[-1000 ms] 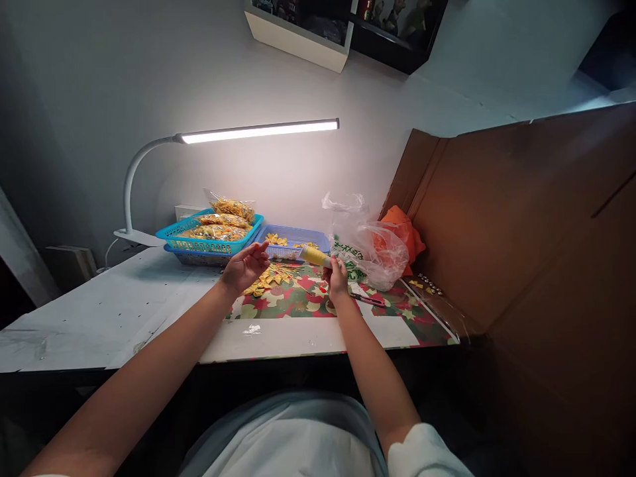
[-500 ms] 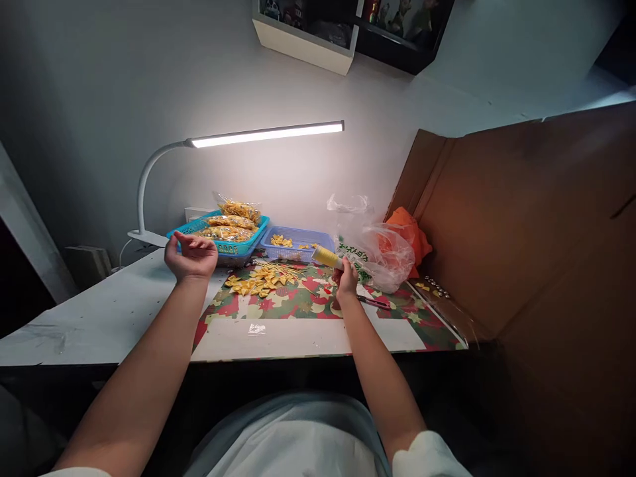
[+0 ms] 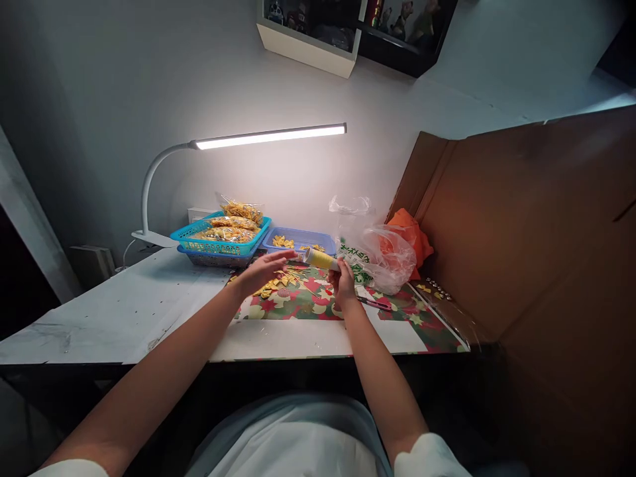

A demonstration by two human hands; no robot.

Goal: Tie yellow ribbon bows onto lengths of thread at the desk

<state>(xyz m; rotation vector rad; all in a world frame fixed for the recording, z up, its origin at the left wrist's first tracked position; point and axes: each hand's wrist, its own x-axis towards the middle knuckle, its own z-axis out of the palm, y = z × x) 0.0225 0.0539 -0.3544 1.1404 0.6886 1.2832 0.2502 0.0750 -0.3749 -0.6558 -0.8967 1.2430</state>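
Observation:
In the head view my right hand is closed around the lower end of a spool of yellow thread, which it holds tilted above the patterned mat. My left hand reaches in from the left, its fingers stretched out and apart, the tips just short of the spool's upper end. No thread can be made out between the hand and the spool. Beneath my left hand lie several folded yellow ribbon bows, which the hand partly covers.
A turquoise basket of bagged yellow pieces stands at back left, beside a purple basket. A desk lamp hangs over them. Plastic bags and a tall cardboard panel are on the right; a pink-handled tool lies nearer.
My left hand has swung right and inward from beside the turquoise basket to near the spool, its fingers straightening. My right hand keeps the spool almost in place.

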